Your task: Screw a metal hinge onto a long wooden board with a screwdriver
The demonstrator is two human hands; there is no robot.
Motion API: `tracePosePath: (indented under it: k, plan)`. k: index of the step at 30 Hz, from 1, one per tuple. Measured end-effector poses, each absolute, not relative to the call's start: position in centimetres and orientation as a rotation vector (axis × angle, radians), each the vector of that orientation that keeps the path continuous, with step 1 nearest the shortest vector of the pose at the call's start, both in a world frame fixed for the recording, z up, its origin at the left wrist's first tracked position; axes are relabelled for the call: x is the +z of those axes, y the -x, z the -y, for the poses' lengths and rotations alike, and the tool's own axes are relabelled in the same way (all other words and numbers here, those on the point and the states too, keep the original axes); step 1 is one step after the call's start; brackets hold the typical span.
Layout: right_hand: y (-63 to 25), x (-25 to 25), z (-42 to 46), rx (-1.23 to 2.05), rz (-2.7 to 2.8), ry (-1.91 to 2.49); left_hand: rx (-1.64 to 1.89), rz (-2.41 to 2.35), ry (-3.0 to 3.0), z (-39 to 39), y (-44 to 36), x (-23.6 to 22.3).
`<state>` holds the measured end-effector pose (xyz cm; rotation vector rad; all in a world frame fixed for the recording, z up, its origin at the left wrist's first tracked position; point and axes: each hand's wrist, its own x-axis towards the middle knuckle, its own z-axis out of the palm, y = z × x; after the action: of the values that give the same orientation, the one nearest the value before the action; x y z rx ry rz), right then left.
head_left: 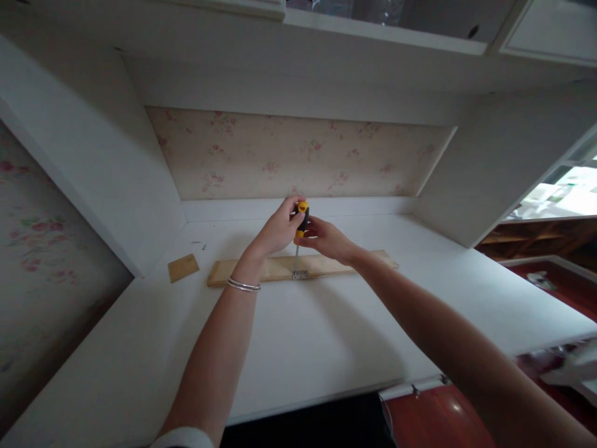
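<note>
A screwdriver (303,219) with a yellow and black handle stands nearly upright, its shaft pointing down. My left hand (278,228) is closed around the upper part of the handle from the left. From the right, my right hand (329,239) pinches the lower handle near the top of the shaft. The tip of the shaft meets a small metal hinge (300,274), which lies at the near edge of a long pale wooden board (275,269). Any screw under the tip is too small to make out. Behind my forearms, parts of the board are hidden.
The board lies flat on a white desktop (280,348) with white side panels and an overhead cabinet (326,74). A small wooden piece (183,268) lies left of the board, with tiny dark bits (204,246) behind it. Floral wallpaper (289,155) covers the back.
</note>
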<state>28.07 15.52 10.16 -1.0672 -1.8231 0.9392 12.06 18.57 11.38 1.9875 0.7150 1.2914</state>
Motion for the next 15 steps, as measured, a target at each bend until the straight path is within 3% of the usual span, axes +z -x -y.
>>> tracePosePath:
  k: [5,11,15]
  plan:
    - [-29.2,5.2,-13.4,0.765,1.658,1.238,1.371,-0.71,-1.844,-18.8,-12.1,10.9]
    - [-33.0,-1.1,-10.3,0.043,1.809,1.42,1.549,-0.884,-1.872,-18.2,-13.2,10.7]
    - [-34.4,-2.7,-9.6,-0.092,1.969,1.59,1.683,-1.011,-1.952,-17.8,-13.5,10.6]
